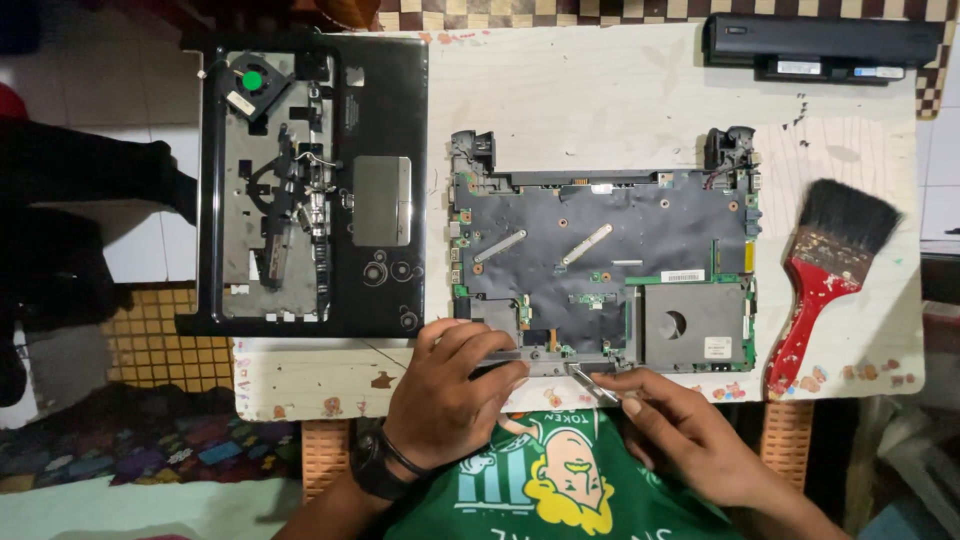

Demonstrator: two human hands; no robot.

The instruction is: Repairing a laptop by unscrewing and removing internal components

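I see one pale table top [560, 90] filling most of the frame, and on it two laptop pieces. The larger to my eye is the one laptop base with its motherboard [600, 265], lying in the centre with its long axis running left to right across the frame. It sits directly above both hands, its lower edge touching them. To the upper left lies one black palm-rest cover [310, 190], turned on end, with a fan at its top. One black battery bar [820, 45] lies along the upper right edge, well apart. One red-handled paintbrush [830, 270] lies at the right, bristles upward.

My left hand [455, 395] rests curled over the lower edge of the board, fingers bent and pressing on the grey strip there; it grips nothing loose. My right hand [690, 435], in the lower centre-right, is pinched closed on one thin metal tool [590, 385], probably tweezers, whose tip points up-left to the same lower edge, just beside the left fingertips. Both hands are about equally near.
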